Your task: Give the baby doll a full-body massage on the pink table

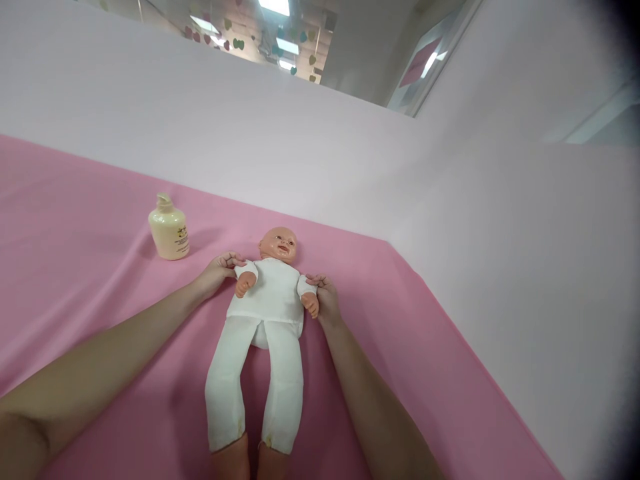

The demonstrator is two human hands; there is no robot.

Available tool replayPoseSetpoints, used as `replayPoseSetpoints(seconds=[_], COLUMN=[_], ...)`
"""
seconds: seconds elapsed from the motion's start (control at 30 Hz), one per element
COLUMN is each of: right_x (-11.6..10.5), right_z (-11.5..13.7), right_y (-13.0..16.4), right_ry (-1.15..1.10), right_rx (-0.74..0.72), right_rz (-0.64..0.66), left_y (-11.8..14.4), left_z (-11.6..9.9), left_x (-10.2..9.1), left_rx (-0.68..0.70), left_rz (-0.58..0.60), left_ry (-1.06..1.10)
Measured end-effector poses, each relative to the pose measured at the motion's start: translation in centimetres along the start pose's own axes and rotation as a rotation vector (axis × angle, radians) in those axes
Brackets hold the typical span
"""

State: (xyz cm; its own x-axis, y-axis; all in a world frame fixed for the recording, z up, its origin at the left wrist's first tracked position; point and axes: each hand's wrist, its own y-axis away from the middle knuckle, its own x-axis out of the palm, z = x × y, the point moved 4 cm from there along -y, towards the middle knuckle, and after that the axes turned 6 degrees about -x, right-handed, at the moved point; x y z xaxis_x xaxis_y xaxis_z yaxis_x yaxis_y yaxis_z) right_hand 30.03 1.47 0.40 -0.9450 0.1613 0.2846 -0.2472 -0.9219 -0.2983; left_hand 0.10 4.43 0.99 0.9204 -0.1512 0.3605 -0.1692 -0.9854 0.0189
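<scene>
A doll [273, 293] is laid on its back on a pink sheet [380, 373], with its head pointed away from the person and its legs stretched toward the lower edge of the view, where the feet are cut off. Its body, arms and legs are covered in white cloth, and the ends of the leg coverings are marked by small yellowish-brown stains. The head, the small hands and the lower legs are left bare.

The doll is held from both sides. Its arm on the left of the view is gripped by the left hand [223, 269], whose fingers are clamped on the white sleeve. The opposite sleeve is gripped by the right hand [329, 300], its fingers bent together over the cloth. Both of the doll's hands are left uncovered below these grips.

A cream pump bottle [169, 230] is stood upright on the sheet, beyond the left forearm and apart from the doll. The far side of the sheet is bordered by a pale wall [300, 160]. Above it, ceiling lights [287, 45] and coloured hearts [239, 45] are seen, perhaps through glass or in a reflection.
</scene>
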Motion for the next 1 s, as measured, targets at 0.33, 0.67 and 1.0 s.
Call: replayPoseSetpoints(seconds=[0.33, 0.67, 1.0], right_x=[0.4, 0.9, 0.9], right_z=[0.4, 1.5, 1.6], right_y=[0.5, 1.2, 1.2], right_ry=[0.035, 0.154, 0.412], right_rx=[0.032, -0.043, -0.057], right_rz=[-0.050, -0.039, -0.016], left_y=[-0.1, 0.6, 0.8], left_z=[0.3, -0.4, -0.3], left_x=[-0.2, 0.3, 0.0], left_rx=[0.019, 0.067, 0.149], left_rz=[-0.013, -0.063, -0.029], left_ry=[0.016, -0.115, -0.366])
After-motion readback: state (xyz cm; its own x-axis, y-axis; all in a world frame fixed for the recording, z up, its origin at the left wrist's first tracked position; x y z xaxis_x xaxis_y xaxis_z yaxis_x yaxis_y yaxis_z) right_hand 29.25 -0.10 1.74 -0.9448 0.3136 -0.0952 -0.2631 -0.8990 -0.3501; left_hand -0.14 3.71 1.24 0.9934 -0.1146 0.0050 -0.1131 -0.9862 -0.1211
